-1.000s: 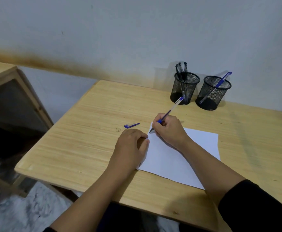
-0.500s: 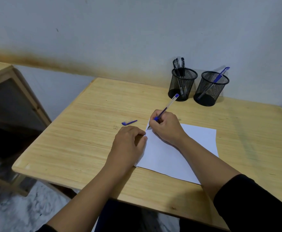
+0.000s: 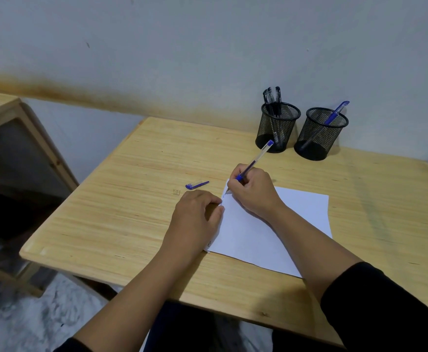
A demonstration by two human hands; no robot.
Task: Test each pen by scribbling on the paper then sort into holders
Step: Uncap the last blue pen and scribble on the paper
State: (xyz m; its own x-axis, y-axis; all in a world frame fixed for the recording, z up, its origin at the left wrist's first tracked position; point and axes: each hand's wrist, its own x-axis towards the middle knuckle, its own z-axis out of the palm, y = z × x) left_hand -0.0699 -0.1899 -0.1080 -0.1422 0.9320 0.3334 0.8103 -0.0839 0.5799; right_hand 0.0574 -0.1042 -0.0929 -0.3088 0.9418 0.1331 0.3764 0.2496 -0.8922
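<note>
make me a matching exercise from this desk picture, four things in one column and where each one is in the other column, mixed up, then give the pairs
Things:
1. pen cap
2. black pens
3. capped blue pen
4. uncapped blue pen

Places:
A. in the right hand, tip at the paper
B. in the left holder
C. lying on the table, beyond the left hand
D. in the right holder

Pairs: 1-C, 2-B, 3-D, 4-A
</note>
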